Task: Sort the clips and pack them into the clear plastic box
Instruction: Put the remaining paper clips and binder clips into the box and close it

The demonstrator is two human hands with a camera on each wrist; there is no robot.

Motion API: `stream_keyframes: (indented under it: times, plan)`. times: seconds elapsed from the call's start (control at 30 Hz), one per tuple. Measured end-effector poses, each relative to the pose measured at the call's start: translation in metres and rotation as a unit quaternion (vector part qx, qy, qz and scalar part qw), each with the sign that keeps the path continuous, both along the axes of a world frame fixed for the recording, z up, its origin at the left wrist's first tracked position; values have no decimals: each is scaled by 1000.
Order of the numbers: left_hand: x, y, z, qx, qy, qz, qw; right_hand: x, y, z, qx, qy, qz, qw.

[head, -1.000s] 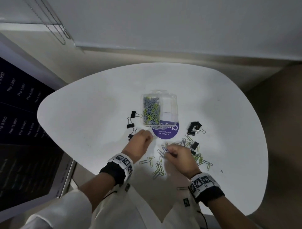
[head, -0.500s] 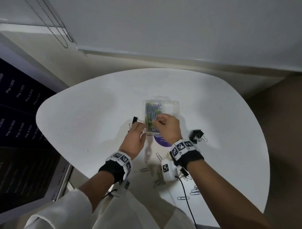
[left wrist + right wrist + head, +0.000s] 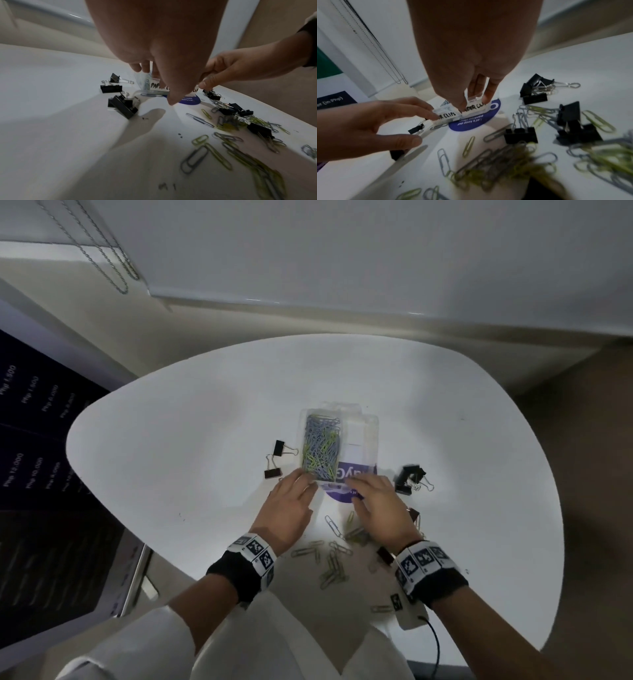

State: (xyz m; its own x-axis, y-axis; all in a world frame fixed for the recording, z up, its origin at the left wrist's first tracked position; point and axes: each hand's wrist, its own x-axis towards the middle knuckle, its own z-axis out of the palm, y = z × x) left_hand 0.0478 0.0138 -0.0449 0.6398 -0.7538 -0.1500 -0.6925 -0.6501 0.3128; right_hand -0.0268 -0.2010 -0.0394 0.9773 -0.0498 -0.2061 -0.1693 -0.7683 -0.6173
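Right grip [image 3: 378, 508] back, pinching clear plastic box [image 3: 360, 436] near edge; left grip [image 3: 287, 508] spread, touching.

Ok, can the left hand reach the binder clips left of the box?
Probably yes: the left hand touches the clear plastic box's near end; the binder clips lie uncovered alongside, nothing between.

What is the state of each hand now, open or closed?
Left hand: open, fingers touching the near end of the clear plastic box.
Right hand: closed, pinching the box's near wall.
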Motion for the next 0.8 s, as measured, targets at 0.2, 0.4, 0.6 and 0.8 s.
stream_keyframes:
  times: [0.2, 0.4, 0.6, 0.8]
  plan:
    - [-17, 11, 1, 45, 12, -26, 999, -29, 2, 4, 21, -64, -24, 997]
    - [-31, 13, 8, 5, 28, -69, 997, -76, -31, -4, -18, -91, -136, 986]
    - [-44, 10, 12, 122, 212, -76, 967, -130, -71, -5, -45, 14, -210, 977]
    - [-64, -15, 8, 87, 154, -142, 974, -138, -64, -15, 24, 110, -209, 971]
